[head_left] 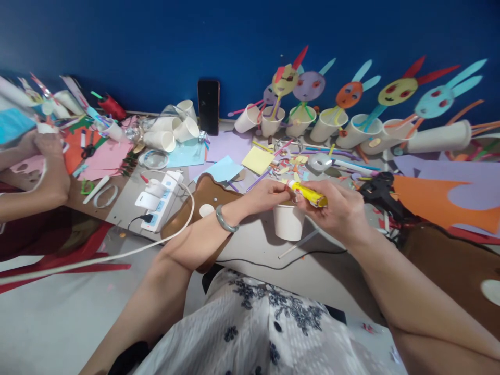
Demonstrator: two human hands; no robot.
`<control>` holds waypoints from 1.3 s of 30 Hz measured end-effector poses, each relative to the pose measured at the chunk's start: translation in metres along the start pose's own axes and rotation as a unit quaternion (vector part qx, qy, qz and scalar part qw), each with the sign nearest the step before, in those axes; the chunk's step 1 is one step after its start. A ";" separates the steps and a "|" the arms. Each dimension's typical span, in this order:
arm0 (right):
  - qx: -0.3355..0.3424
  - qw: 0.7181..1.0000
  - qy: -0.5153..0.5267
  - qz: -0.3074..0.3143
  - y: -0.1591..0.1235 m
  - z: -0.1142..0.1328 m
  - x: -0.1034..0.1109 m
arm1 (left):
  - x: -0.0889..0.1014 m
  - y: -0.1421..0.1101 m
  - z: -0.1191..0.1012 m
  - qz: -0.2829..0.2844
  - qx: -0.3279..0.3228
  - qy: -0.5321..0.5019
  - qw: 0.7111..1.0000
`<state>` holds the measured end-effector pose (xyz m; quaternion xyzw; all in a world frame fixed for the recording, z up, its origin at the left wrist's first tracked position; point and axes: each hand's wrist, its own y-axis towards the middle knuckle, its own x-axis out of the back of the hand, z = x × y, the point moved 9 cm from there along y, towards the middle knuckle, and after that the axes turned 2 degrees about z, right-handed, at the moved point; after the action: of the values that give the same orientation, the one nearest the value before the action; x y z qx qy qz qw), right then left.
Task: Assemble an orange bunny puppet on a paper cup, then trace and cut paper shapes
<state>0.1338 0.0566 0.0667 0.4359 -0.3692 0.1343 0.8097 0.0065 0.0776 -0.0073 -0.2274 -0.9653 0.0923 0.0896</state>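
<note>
Tube in bright yellow (312, 196) lies in the firm grip of your right hand (340, 207), just above a white cup (289, 224) near the front edge of the counter (255, 242). It looks light and fairly stiff, its smooth barrel perhaps slippery, so hold it around the middle. Your left hand (267, 197) has its fingertips bunched by the tube's white end; whether they pinch anything, I can't tell. The cup looks thin-walled and easily dented: take it lightly, low on the sides.
</note>
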 end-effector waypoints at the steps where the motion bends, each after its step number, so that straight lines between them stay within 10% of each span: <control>1: 0.003 1.000 -0.012 -0.007 0.000 0.000 0.001 | 0.000 -0.001 0.000 0.000 -0.001 0.001 1.000; 9: 0.043 0.997 -0.027 -0.058 0.002 0.005 0.011 | 0.002 -0.003 -0.002 0.006 -0.011 0.001 1.000; 16: -0.002 1.000 0.008 0.019 -0.001 -0.003 -0.005 | 0.003 0.001 0.001 -0.002 -0.021 -0.001 1.000; 31: 0.041 0.992 -0.070 -0.099 0.001 -0.005 0.018 | -0.001 0.003 0.013 0.010 0.022 -0.064 0.998; 39: 0.087 0.995 -0.037 -0.017 0.002 0.013 -0.001 | 0.005 0.003 -0.001 -0.001 -0.012 -0.015 1.000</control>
<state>0.1264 0.0475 0.0717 0.5155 -0.3783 0.1357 0.7568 0.0035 0.0821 -0.0067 -0.2256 -0.9679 0.0843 0.0725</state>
